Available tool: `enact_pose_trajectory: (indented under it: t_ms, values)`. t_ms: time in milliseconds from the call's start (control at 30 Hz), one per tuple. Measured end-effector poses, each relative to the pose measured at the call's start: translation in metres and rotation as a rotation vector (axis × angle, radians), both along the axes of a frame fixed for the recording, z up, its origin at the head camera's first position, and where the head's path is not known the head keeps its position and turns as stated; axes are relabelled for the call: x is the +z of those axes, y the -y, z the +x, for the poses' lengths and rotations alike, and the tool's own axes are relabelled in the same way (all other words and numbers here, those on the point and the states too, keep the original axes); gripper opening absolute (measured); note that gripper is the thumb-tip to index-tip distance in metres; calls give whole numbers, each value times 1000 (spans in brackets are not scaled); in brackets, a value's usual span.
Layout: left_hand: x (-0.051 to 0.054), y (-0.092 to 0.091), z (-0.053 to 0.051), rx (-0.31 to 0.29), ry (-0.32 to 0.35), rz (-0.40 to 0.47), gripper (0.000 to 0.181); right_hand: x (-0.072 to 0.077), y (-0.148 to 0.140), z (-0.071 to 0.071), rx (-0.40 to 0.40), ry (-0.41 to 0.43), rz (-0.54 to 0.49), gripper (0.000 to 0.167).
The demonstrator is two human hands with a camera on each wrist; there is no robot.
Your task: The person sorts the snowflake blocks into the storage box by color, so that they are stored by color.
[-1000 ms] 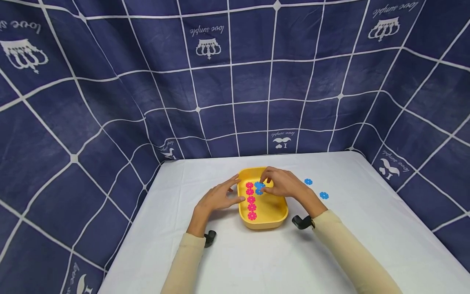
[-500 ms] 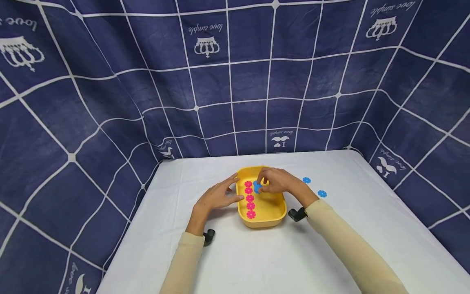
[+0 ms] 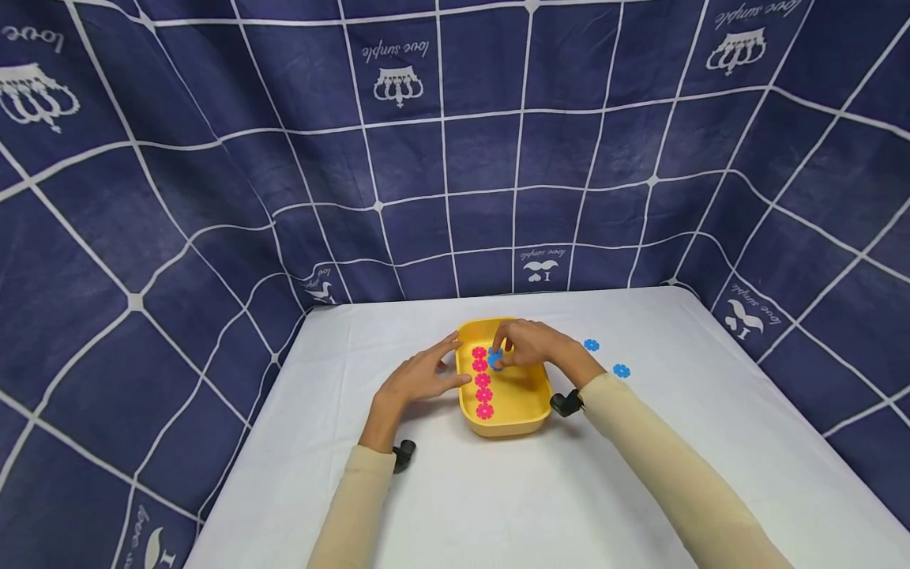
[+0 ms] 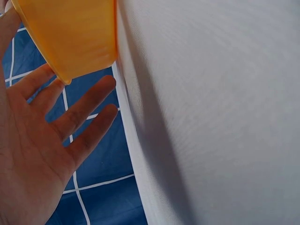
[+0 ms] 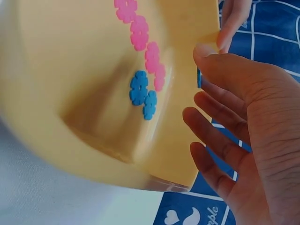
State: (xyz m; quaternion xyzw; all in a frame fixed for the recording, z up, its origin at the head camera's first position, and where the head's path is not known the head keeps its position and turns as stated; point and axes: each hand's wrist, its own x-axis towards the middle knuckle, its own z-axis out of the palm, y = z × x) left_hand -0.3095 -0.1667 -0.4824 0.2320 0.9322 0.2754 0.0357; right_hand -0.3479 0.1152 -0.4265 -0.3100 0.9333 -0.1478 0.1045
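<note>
A yellow plastic tub (image 3: 508,428) stands on the white table. Along its left inside lies a column of several pink snowflake discs (image 3: 483,380). Two blue snowflake discs (image 5: 139,88) lie beside the pink ones on the tub floor. Over them, my right hand (image 3: 529,344) pinches another blue snowflake disc (image 5: 198,78) between thumb and forefinger, seen edge-on in the right wrist view. My left hand (image 3: 421,374) is at the tub's left side, its thumb and fingertips by the rim. In the left wrist view its fingers (image 4: 89,105) are spread and fairly straight.
Two loose blue discs, a far one (image 3: 592,345) and a nearer one (image 3: 622,371), lie on the table (image 3: 682,411) right of the tub. A dark blue checked cloth (image 3: 483,158) hangs behind and along both sides.
My right hand has shifted slightly left over the blue discs inside the tub, its wrist drawing closer to the tub's right side. My left hand stays at the left rim.
</note>
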Motion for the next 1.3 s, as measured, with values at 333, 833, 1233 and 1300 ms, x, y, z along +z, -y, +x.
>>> enact_pose_trajectory:
  t_ms: [333, 833, 1233, 1300]
  values:
    - [0, 0, 1, 0, 15, 16, 93, -4, 5, -9, -21, 48, 33, 27]
    - [1, 0, 2, -1, 31, 23, 92, -11, 11, -13, -19, 110, 150, 22]
    - [3, -1, 1, 14, 39, 16, 93, -16, 13, -14, 6, 148, 211, 24]
    - [3, -2, 1, 19, 44, 18, 92, -16, 13, -14, 8, 140, 218, 23]
